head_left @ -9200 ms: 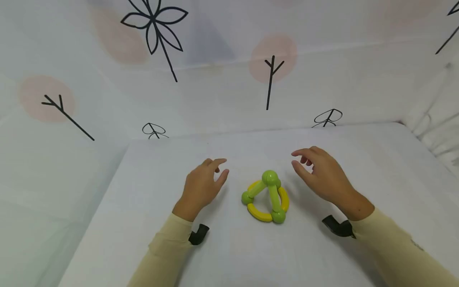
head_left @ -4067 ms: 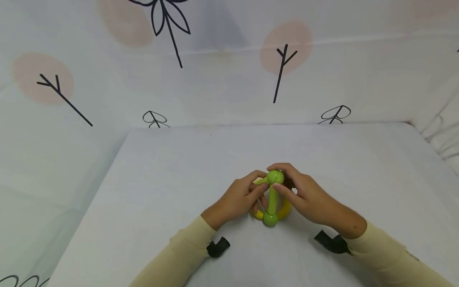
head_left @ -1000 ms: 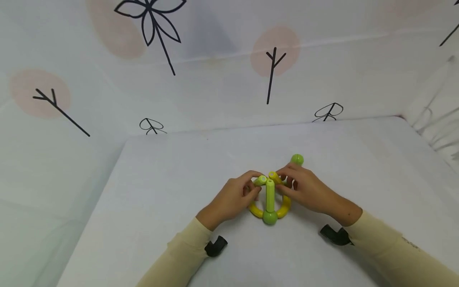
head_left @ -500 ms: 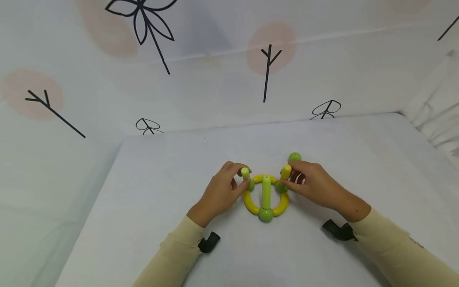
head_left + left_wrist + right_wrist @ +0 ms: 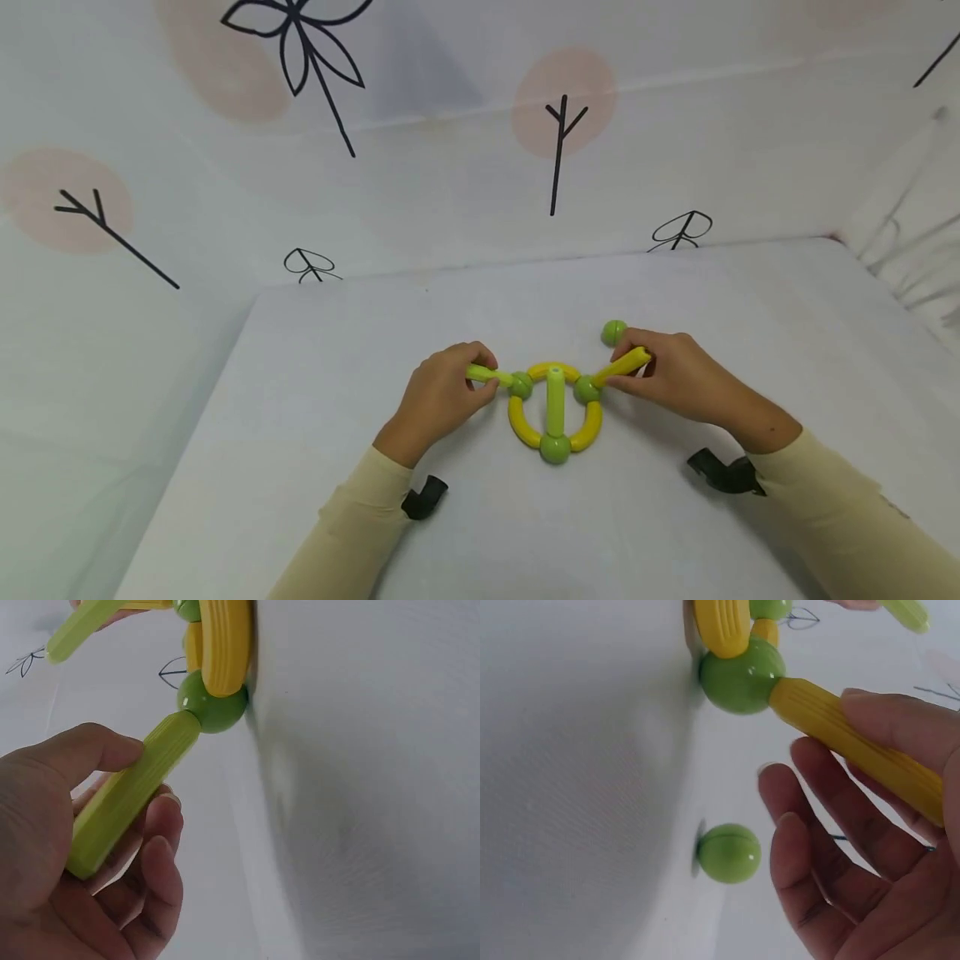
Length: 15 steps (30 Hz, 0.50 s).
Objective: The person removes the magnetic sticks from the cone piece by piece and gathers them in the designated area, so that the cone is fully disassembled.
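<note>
A toy ring (image 5: 555, 412) of yellow curved pieces joined by three green balls lies flat on the white table (image 5: 600, 533). A green stick (image 5: 555, 398) rises from its near ball (image 5: 555, 448). My left hand (image 5: 480, 377) pinches a light green stick (image 5: 483, 374) (image 5: 127, 799) that points out to the left from the left ball (image 5: 521, 385) (image 5: 214, 705). My right hand (image 5: 626, 371) pinches a yellow stick (image 5: 622, 365) (image 5: 847, 731) that slants out to the right from the right ball (image 5: 587, 388) (image 5: 740, 675). A loose green ball (image 5: 613, 332) (image 5: 729, 853) sits just behind my right hand.
White cloth walls printed with black trees and pink spots (image 5: 562, 108) close in the table at the back and both sides. The table's left edge (image 5: 202, 417) drops off. Black wrist mounts (image 5: 423, 500) (image 5: 726, 475) sit under both cream sleeves.
The two side sticks stood nearly upright half a second ago; both hands have swung them outward and down, still joined to their balls. Earlier, the top ball came off and went to the table.
</note>
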Each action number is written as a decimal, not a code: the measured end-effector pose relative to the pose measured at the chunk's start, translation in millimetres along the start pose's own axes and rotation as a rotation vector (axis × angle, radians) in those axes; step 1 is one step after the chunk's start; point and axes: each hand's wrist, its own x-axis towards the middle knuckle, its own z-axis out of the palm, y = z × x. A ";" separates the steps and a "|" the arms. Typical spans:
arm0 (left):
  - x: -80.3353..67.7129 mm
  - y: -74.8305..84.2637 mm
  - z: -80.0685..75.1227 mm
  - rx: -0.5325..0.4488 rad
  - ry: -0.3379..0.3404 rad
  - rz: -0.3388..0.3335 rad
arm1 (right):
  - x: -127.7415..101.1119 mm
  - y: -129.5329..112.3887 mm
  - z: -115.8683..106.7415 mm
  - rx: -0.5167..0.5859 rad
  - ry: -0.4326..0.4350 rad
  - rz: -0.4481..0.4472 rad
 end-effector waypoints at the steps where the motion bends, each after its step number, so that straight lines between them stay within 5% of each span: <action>1: 0.1 -0.6 0.6 0.008 -0.004 0.000 | -0.1 1.3 -1.1 -0.001 0.002 -0.001; 15: 2.4 -9.2 9.0 0.065 -0.075 -0.039 | 2.8 20.0 -1.4 -0.061 -0.062 0.051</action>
